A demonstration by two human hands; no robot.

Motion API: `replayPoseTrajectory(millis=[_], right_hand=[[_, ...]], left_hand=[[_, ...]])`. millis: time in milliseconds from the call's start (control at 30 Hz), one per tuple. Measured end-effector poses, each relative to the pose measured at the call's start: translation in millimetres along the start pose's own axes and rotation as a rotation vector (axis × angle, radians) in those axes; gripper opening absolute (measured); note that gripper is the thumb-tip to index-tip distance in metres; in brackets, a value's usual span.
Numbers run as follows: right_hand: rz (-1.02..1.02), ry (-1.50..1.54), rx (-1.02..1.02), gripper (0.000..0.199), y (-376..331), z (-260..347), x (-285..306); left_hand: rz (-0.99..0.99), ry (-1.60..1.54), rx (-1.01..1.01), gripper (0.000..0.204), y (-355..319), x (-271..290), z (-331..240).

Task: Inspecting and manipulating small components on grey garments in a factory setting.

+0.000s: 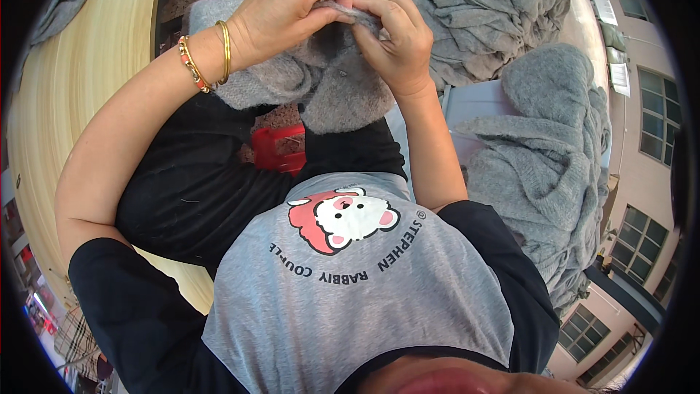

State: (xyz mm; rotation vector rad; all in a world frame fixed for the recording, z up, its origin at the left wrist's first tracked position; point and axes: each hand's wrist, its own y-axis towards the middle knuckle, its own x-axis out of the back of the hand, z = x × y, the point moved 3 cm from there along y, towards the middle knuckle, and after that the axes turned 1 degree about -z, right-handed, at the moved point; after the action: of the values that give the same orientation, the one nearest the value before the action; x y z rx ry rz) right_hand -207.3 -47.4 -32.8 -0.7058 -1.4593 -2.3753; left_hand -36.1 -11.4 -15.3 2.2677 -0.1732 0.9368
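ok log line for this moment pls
left hand: pinching grey knit piece | right hand: pinching same edge | grey knit pile: beside

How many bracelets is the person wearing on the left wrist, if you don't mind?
2: a beaded gold and orange bracelet farther up the forearm, and a plain gold bangle nearer the left hand. None shows on the right wrist.

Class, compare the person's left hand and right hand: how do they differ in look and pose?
The left hand has gold bangles and a beaded bracelet at its wrist; the right hand has a bare wrist. The left hand lies over the top, the right hand comes up from below. Both pinch the grey knitted garment.
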Motion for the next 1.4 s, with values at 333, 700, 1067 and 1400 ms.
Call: replayPoseTrajectory(millis=[333, 700, 1067, 1400], right_hand=[[-0.014, 0.075, -0.117, 0.024, 0.9, -7.3, -9.2], [-0.057, 0.169, -0.235, 0.023, 4.9, -0.9, -4.3], [0.028, 0.25, -0.27, 0.021, -4.0, -8.8, -3.8], [0.322, 0.522, -0.656, 0.018, -10.3, -16.1, -6.3]], left_hand=[[0.018, -0.012, 0.075, 0.009, 6.0, 5.4, -9.7], [-0.109, -0.16, 0.157, 0.013, -2.0, 1.5, 5.5], [0.017, -0.07, 0.084, 0.021, -5.2, 0.3, 10.1], [0.11, 0.004, -0.048, 0.022, -10.0, -5.3, 15.3]])
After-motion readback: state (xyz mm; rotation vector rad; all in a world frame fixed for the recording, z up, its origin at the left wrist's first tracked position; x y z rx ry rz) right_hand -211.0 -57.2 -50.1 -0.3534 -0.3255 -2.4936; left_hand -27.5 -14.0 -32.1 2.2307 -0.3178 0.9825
